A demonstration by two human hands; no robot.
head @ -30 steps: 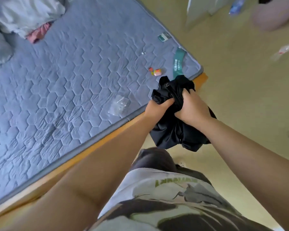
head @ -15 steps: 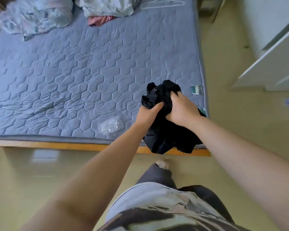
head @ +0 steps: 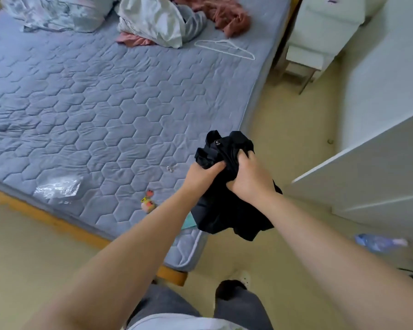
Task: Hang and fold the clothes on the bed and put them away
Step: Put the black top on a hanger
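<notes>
black cloth bunched, up in the air over the bed corner | left grip, right grip side by side, both squeezed its top | rest hung down | hanger far ahead on bed

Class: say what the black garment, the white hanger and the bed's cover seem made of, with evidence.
Black garment: soft matte cloth; it bunches and drapes. White hanger: thin, probably coated wire or plastic; unclear. Bed's cover: grey-blue quilted textile, stitched hexagons.
</notes>
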